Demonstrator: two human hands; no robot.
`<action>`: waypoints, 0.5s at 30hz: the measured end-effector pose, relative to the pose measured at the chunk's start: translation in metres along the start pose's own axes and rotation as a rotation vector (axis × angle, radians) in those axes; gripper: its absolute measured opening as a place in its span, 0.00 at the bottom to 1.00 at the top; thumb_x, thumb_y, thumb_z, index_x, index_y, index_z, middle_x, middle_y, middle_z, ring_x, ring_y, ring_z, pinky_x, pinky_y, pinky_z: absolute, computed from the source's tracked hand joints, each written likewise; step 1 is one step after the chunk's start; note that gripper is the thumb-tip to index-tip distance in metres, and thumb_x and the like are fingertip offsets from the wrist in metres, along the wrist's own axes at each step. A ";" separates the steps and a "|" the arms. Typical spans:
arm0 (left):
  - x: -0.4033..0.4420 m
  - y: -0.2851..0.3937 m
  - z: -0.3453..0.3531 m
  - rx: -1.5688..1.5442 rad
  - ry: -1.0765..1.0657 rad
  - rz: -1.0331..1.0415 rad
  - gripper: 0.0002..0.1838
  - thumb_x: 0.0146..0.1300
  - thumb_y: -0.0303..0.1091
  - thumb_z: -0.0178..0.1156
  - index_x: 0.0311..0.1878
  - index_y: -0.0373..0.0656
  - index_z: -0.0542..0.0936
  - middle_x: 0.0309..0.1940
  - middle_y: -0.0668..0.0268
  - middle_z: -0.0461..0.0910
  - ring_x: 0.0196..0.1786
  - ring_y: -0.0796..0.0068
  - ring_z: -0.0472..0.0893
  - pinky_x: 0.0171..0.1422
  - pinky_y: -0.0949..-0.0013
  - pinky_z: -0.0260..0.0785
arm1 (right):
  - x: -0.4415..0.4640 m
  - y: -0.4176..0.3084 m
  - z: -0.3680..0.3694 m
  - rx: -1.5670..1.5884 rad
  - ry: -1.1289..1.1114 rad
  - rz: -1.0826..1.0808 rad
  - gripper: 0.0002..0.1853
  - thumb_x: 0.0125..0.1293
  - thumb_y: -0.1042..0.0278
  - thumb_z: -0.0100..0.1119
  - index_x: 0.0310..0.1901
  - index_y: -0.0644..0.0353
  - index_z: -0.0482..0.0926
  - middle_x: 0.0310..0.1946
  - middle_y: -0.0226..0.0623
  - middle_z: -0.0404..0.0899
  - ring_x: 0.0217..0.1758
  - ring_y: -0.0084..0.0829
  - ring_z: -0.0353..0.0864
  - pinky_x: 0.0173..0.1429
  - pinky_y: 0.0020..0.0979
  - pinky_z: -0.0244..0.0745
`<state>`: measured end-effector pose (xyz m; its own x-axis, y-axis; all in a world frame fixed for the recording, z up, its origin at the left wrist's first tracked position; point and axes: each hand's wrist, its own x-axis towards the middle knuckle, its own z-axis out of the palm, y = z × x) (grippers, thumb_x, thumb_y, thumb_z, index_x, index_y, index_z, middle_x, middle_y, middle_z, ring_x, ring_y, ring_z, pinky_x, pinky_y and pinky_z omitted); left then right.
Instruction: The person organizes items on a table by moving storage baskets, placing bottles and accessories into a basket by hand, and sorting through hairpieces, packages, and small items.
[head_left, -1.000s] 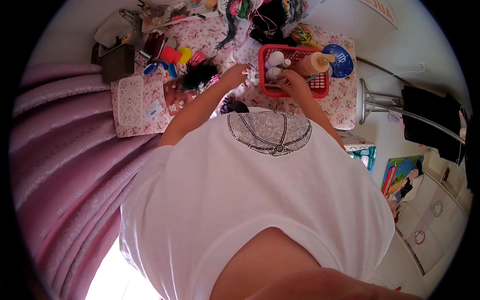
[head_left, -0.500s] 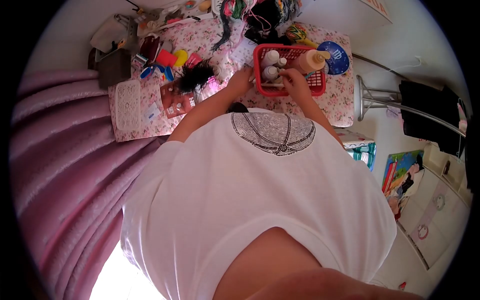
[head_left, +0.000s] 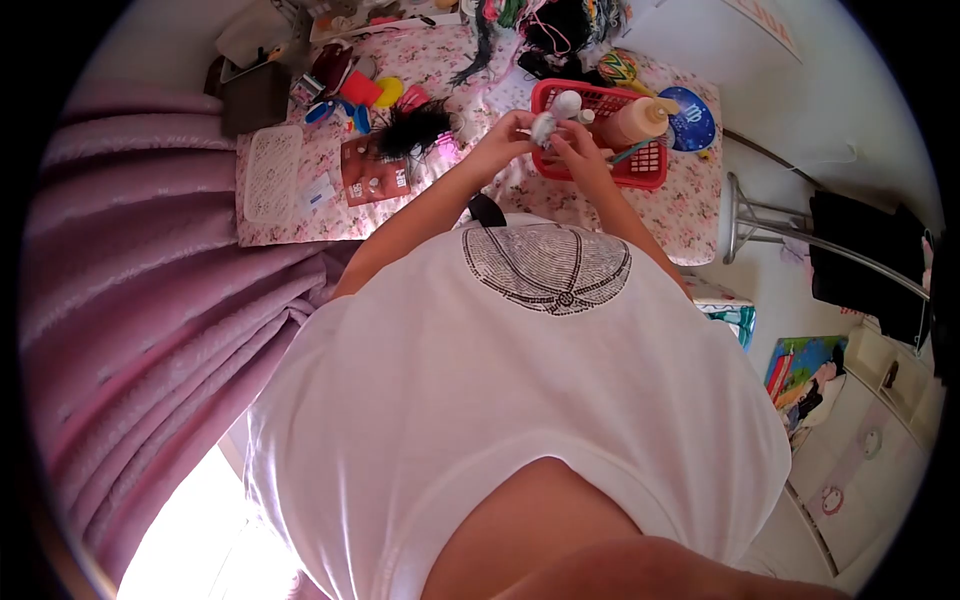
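Observation:
Both my hands are raised at the left side of a red plastic basket [head_left: 655, 178] on the table. My left hand [head_left: 508, 142] has its fingers closed round a small white bottle [head_left: 543, 128], tilted over the basket's edge. My right hand [head_left: 577, 148] pinches at the same bottle from the other side, partly hiding it. Behind it, another white-capped bottle [head_left: 566, 103] stands in the basket. A large peach pump bottle [head_left: 634, 122] leans at the basket's right, and a thin teal item [head_left: 630, 151] lies near it.
A floral cloth covers the table [head_left: 672, 215]. To the left lie a black feathery bunch [head_left: 413, 130], a red packet [head_left: 374, 172] and a white lace-patterned tray [head_left: 273, 174]. Coloured threads [head_left: 545, 25] pile up behind; a blue round disc [head_left: 690, 118] sits right of the basket.
My left hand has come from the basket's left edge to the white bottle. The bottle has been lifted and tilted toward me, with both hands now on it. The camera view has shifted slightly.

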<state>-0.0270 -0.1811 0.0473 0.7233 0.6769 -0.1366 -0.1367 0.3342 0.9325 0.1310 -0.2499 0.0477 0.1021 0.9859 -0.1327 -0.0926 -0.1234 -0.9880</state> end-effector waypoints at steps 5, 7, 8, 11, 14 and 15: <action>-0.002 -0.002 0.002 0.110 -0.009 0.044 0.21 0.50 0.22 0.55 0.49 0.42 0.64 0.45 0.67 0.66 0.47 0.73 0.69 0.49 0.70 0.63 | 0.003 -0.004 0.011 0.161 0.009 0.125 0.20 0.56 0.67 0.54 0.49 0.64 0.64 0.38 0.36 0.69 0.41 0.24 0.69 0.42 0.23 0.68; -0.003 -0.007 -0.004 0.384 -0.009 0.108 0.22 0.50 0.23 0.56 0.49 0.43 0.64 0.46 0.68 0.66 0.48 0.73 0.68 0.49 0.69 0.63 | -0.001 -0.012 0.013 0.101 0.057 0.081 0.20 0.56 0.67 0.54 0.49 0.64 0.64 0.37 0.35 0.69 0.41 0.24 0.69 0.43 0.23 0.68; -0.006 -0.010 -0.006 0.414 0.038 0.173 0.20 0.49 0.26 0.58 0.48 0.44 0.68 0.44 0.67 0.68 0.46 0.73 0.69 0.49 0.71 0.63 | -0.005 -0.017 0.013 0.052 0.110 0.046 0.20 0.56 0.67 0.55 0.48 0.64 0.64 0.37 0.35 0.69 0.41 0.24 0.69 0.43 0.23 0.67; -0.009 -0.012 -0.029 0.648 0.187 0.179 0.17 0.45 0.29 0.60 0.42 0.42 0.72 0.43 0.60 0.69 0.44 0.64 0.70 0.48 0.68 0.63 | 0.003 0.011 -0.013 -0.239 0.453 -0.147 0.19 0.53 0.64 0.57 0.44 0.66 0.67 0.34 0.36 0.70 0.39 0.27 0.70 0.42 0.28 0.66; -0.019 -0.019 -0.065 1.079 0.515 0.206 0.16 0.40 0.34 0.60 0.38 0.47 0.75 0.43 0.58 0.69 0.46 0.59 0.69 0.49 0.62 0.61 | -0.001 0.018 -0.037 -0.592 0.623 -0.213 0.21 0.50 0.62 0.59 0.42 0.67 0.68 0.34 0.41 0.71 0.38 0.34 0.71 0.41 0.32 0.66; -0.022 -0.017 -0.072 1.201 0.626 0.153 0.16 0.39 0.34 0.59 0.37 0.48 0.75 0.44 0.58 0.68 0.47 0.58 0.68 0.50 0.60 0.59 | -0.003 0.025 -0.047 -0.707 0.565 -0.177 0.22 0.49 0.62 0.59 0.42 0.68 0.68 0.35 0.43 0.71 0.38 0.36 0.71 0.41 0.33 0.66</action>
<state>-0.0897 -0.1541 0.0107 0.2850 0.9442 0.1654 0.7134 -0.3242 0.6212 0.1753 -0.2612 0.0196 0.5430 0.8179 0.1901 0.5782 -0.1999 -0.7910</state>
